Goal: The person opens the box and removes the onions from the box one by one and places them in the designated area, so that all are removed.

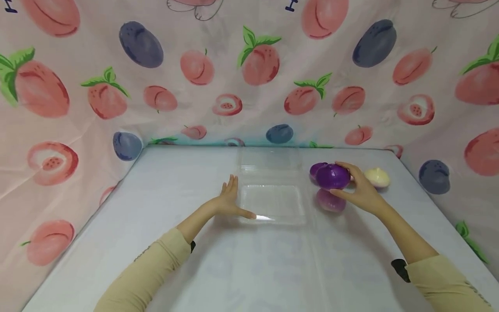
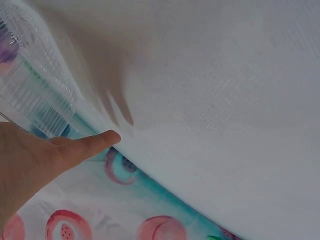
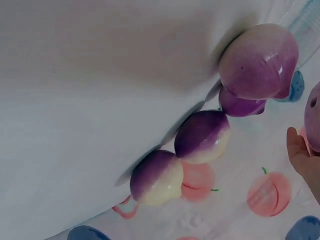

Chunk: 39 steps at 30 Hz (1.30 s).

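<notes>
With thumb and fingers my right hand (image 1: 361, 190) holds a glossy purple onion (image 1: 332, 176) above the table. In the right wrist view only part of that onion (image 3: 314, 120) shows, at the right edge. A pinkish-purple onion (image 1: 331, 201) lies just in front of it, and a darker one (image 1: 315, 170) is partly hidden behind it. To the right sits a pale cream-looking onion (image 1: 377, 177). My left hand (image 1: 227, 200) is at the left side of a clear plastic clamshell box (image 1: 273, 219), fingers straight, thumb at its front edge. The box's lid (image 1: 269, 160) lies folded back.
A white-covered table (image 1: 163, 186) extends under everything. Behind and beside it hangs a fruit-printed cloth (image 1: 230, 60). Two purple-and-white onions (image 3: 202, 136) stand side by side in the right wrist view.
</notes>
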Available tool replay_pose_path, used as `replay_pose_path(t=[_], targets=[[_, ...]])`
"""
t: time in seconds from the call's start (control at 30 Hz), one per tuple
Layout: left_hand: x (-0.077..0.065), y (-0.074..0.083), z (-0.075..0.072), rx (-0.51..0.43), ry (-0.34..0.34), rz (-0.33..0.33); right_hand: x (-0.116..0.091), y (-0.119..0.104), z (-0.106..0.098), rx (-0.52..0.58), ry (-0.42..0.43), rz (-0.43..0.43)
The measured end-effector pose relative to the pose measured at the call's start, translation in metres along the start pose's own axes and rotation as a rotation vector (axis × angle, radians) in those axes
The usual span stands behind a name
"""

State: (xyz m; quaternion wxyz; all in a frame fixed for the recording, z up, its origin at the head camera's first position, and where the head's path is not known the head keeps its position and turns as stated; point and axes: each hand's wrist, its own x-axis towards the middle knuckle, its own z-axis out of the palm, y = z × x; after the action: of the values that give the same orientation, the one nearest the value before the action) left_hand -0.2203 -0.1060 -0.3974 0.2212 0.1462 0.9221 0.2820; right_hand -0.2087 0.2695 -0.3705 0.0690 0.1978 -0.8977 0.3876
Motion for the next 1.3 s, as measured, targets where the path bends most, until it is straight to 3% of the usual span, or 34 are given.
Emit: replay_pose_path(t=[0.27,0.63,0.87,1.3], targets=[[0.001,0.001,-0.002,-0.016,0.001,-0.013,-0.009,0.008,-0.013,-0.027,0.014,0.01],[0.002,-0.001,0.003,-0.003,-0.01,0.008,-0.024,0.023,-0.022,-0.14,-0.03,0.038],[0.003,-0.002,0.001,-0.017,0.011,0.018,-0.022,0.033,-0.028,-0.086,-0.046,-0.006],[0.0,-0.003,0.001,-0.032,0.031,0.021,-0.034,0.052,-0.032,-0.146,-0.017,0.015]])
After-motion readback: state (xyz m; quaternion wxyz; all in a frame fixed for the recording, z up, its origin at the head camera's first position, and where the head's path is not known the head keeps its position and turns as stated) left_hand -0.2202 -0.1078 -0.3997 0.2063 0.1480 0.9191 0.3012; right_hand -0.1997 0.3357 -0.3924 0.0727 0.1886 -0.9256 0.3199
